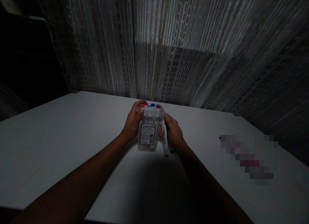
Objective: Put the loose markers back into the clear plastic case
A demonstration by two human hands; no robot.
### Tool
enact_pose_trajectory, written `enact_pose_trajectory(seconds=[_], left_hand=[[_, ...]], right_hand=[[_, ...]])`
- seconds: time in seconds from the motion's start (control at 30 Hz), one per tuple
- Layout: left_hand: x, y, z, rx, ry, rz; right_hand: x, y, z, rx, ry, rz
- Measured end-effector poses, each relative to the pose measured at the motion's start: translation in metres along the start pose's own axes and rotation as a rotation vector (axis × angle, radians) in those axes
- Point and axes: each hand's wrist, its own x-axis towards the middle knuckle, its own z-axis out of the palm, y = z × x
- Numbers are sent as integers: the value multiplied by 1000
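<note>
The left hand (131,123) clasps a labelled clear plastic marker case (149,129); the right hand (175,131), at its other side, grips a white, dark-lettered strip (164,139). Coloured marker caps (158,106) show at the top. The case is near the middle of the worktop's (72,127) far edge; beyond hangs a striped curtain (154,63).

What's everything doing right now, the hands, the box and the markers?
Left hand, gripping the clear box.
Clear box, upright; lid unclear.
Markers inside, upright, coloured ends up.
Right hand, holding the white marker.
White marker, tilted slightly; cap unclear.
Blurry thing, on the table, details hidden.
</note>
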Motion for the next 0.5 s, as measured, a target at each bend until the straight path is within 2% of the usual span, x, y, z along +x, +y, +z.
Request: enact_pose_trajectory(seconds=[0.5], left_hand=[[1,-2,0,18,-22,15]], right_hand=[[0,3,-2,29,2,11]])
